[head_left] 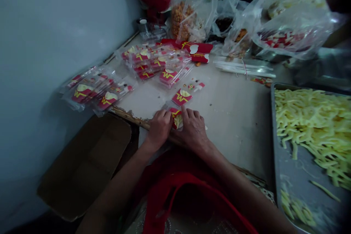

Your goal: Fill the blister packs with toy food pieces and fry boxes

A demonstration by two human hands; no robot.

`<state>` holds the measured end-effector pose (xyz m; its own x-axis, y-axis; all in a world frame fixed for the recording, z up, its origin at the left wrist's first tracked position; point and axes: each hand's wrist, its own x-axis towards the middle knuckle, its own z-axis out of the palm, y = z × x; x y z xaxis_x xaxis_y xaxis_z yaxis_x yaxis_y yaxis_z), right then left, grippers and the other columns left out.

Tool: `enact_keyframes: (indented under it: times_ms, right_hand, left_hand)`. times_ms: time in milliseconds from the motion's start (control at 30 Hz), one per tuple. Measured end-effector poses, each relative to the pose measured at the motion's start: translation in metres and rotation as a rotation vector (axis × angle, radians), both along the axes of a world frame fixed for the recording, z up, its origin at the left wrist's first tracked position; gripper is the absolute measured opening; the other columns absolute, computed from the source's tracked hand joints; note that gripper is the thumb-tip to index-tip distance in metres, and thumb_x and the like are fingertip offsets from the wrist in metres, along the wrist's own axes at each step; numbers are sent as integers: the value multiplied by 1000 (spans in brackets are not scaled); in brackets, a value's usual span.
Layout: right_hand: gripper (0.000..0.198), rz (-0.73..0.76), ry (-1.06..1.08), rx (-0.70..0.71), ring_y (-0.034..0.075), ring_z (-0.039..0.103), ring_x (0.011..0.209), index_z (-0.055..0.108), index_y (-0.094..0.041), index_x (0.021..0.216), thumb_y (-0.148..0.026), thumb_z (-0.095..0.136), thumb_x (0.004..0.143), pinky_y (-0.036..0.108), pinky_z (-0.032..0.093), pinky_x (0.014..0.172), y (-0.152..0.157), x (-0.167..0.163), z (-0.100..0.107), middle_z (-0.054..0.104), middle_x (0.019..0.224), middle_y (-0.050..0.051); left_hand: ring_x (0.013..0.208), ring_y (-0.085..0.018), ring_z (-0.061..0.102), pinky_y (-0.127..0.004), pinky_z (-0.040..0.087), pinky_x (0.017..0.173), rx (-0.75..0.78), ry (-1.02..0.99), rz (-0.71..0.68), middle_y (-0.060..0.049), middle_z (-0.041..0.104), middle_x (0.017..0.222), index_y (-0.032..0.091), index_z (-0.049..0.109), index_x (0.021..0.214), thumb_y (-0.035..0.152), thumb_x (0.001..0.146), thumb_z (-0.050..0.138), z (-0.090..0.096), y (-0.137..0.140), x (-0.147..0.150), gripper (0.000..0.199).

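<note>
At the table's near edge, a small red packet (176,116) with a yellow W and pale fry-like pieces sits between my two hands. My left hand (160,126) is closed on the packet's left side, fingers curled. On its right side my right hand (194,127) grips with thumb and bent fingers; the fingertips are partly hidden. Just beyond lies a flat clear sachet (183,96), its red fries-box piece and small coloured bits showing.
Similar filled sachets (82,93) are heaped at the left edge, with another pile (159,62) behind. A metal tray (296,168) of pale yellow strips stands right. Bags of small pieces (182,18) line the back. Below left is an open cardboard box (93,161).
</note>
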<state>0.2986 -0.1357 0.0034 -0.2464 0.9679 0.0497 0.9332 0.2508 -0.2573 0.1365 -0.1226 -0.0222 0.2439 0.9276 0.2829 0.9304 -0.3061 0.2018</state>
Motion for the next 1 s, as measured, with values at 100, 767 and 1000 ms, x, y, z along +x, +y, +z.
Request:
enact_keyframes:
  times_ms: [100, 767, 1000]
  right_hand:
    - [102, -32, -39, -9, 39, 46, 125, 36, -9, 153, -51, 82, 72, 52, 36, 103, -11, 23, -3, 53, 142, 24]
    - [43, -378, 1496, -719, 7, 39, 45, 70, -15, 91, -56, 75, 80, 23, 23, 44, -25, 69, -13, 61, 68, 1]
    - [36, -399, 1633, -716, 7, 40, 44, 64, -18, 65, -48, 83, 69, 21, 27, 44, -3, 50, -9, 53, 53, -4]
  left_hand:
    - [93, -25, 61, -36, 48, 84, 30, 48, -12, -9, 67, 94, 17, 68, 97, 17, 97, 53, -1, -1, -1, 15]
    - [70, -16, 65, -27, 47, 68, 76, -289, 3, -2, 71, 74, 19, 68, 76, 11, 85, 61, 41, 11, 44, 14]
    - [79, -23, 68, -37, 54, 74, -40, -414, -104, -8, 73, 83, 24, 68, 84, 15, 95, 49, 42, -25, 91, 23]
